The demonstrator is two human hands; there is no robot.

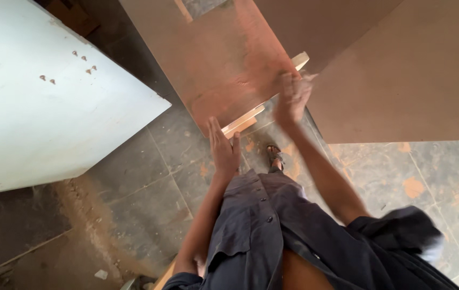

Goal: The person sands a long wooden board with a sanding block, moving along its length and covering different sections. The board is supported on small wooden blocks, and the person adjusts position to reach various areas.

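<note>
Two hands steady a brown board (224,59) that leans over the tiled floor (149,182). The left hand (224,147) lies flat and open under its lower edge; the right hand (292,96) curls on the side edge, blurred. A white panel (41,107) crowds the left.

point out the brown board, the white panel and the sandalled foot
brown board (224,59), head view, middle of its reddish face
white panel (41,123), head view, bare middle of its surface
sandalled foot (274,154), head view, top of the foot
</note>
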